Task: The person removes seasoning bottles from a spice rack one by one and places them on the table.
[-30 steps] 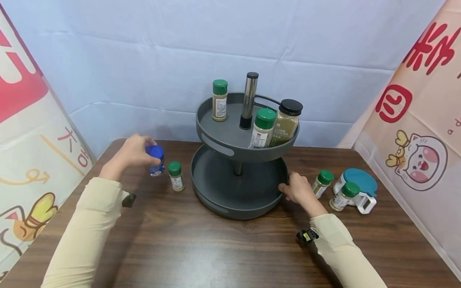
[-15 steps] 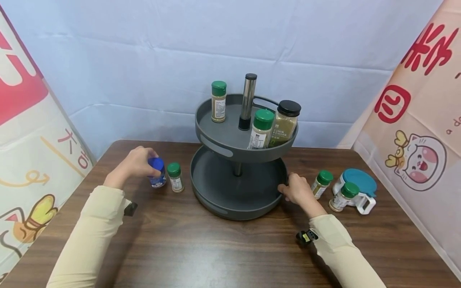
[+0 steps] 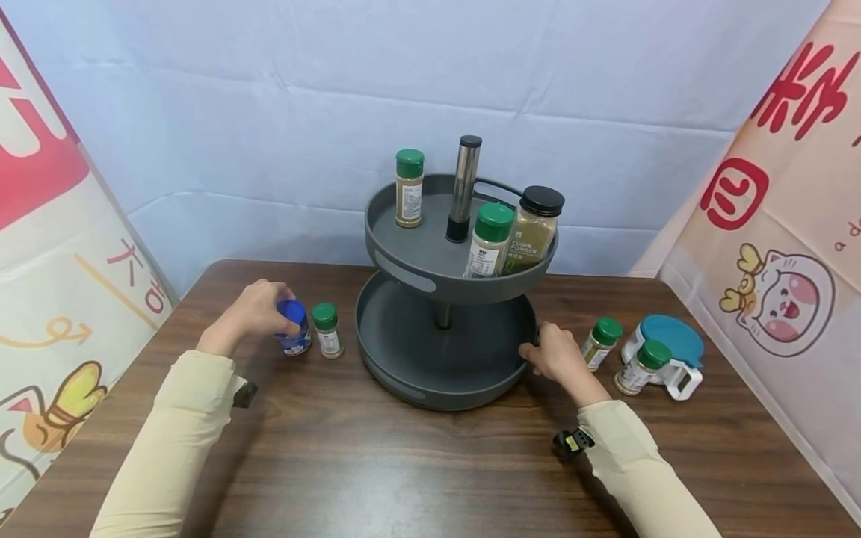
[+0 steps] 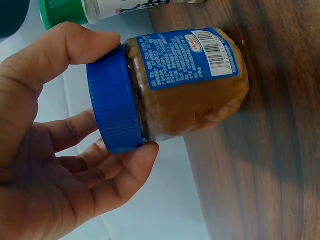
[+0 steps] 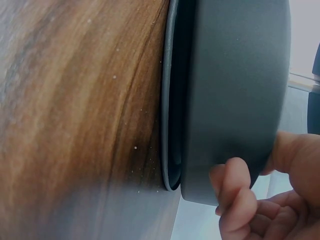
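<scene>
My left hand (image 3: 254, 310) grips a peanut butter jar (image 3: 296, 342) by its blue lid (image 4: 115, 100). In the left wrist view the thumb lies on one side of the lid and the fingertips on the other. The jar stands upright at the table's left side, its base at the wood. Just right of it is a green-capped spice bottle (image 3: 328, 332). My right hand (image 3: 554, 353) pinches the right rim of the lower tray (image 3: 440, 401) of a grey two-tier rack. In the right wrist view the thumb and curled fingers hold the tray wall (image 5: 235, 90).
On the upper tray (image 3: 417, 270) stand two green-capped bottles and a cumin powder jar (image 3: 528, 243) beside a metal post (image 3: 466, 179). Two more spice bottles (image 3: 602, 344) and a white jar with a teal lid (image 3: 673, 340) are on the right of the table (image 3: 403, 478).
My left hand has lowered the peanut butter jar and moved it slightly right, closer to the green-capped bottle. My right hand stays on the lower tray's rim.
</scene>
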A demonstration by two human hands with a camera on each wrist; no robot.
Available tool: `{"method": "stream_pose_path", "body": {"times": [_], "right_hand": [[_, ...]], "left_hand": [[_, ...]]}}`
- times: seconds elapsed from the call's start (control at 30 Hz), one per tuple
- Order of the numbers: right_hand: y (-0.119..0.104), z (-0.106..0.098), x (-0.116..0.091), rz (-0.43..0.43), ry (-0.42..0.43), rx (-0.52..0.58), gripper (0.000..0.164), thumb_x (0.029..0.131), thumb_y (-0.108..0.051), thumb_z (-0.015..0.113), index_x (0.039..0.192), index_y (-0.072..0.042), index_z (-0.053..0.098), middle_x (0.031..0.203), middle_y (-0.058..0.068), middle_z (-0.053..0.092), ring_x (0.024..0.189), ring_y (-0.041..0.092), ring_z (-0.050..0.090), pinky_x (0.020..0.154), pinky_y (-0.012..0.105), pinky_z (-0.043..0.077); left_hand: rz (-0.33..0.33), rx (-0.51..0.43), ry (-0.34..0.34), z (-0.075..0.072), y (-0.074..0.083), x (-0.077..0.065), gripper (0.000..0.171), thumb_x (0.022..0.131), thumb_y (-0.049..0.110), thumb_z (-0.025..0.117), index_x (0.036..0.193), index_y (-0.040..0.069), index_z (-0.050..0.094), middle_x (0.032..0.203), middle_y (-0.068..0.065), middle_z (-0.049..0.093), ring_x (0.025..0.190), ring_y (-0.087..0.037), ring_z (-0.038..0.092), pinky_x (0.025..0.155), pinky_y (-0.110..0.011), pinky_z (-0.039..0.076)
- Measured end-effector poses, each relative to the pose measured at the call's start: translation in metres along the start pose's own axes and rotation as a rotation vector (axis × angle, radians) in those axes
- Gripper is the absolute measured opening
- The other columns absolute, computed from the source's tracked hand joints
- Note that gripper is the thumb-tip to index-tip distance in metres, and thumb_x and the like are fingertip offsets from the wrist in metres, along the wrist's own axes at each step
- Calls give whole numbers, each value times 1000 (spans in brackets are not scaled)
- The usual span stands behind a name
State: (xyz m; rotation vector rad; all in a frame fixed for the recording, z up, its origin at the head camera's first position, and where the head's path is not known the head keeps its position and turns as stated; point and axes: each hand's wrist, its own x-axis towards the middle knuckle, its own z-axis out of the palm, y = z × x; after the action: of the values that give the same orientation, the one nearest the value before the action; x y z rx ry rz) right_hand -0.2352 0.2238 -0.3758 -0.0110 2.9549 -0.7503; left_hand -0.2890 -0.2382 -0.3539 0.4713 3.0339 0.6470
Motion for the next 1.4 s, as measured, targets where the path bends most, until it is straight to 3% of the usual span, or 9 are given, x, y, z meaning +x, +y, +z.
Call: {"method": "stream_pose_path", "body": {"times": [0.33,0.8,1.03,1.4], "right_hand": [[-1,-1,0,0,-3,13,39,84,-18,53,110,12,50,58,9,60,49,16,56,52,37,48],[-1,0,0,-1,-7,7,40,84,-17,53,111,12,49,59,9,60,49,16,55,51,36,48],[0,-1,0,4,-7,2,36,85,-17,53,107,11,51,59,9,60,49,16,56,52,37,47],[0,-1,1,1,-7,1,41,85,-18,53,111,13,48,58,9,60,49,16,56,54,38,49]], "left_hand": [[-29,-18,-73,-2,1,-1,60,65,19,77,113,-9,53,109,-30,52,96,-39,49,77,-50,50],[-13,-5,-85,-4,1,-4,63,66,22,76,115,-7,52,109,-31,50,99,-41,46,78,-53,49],[62,-13,-118,-20,13,-1,61,74,29,71,119,-6,51,114,-32,54,104,-43,48,85,-57,44],[102,29,-111,-45,39,0,60,77,31,69,122,-4,51,120,-31,51,111,-43,42,89,-59,38]]}}
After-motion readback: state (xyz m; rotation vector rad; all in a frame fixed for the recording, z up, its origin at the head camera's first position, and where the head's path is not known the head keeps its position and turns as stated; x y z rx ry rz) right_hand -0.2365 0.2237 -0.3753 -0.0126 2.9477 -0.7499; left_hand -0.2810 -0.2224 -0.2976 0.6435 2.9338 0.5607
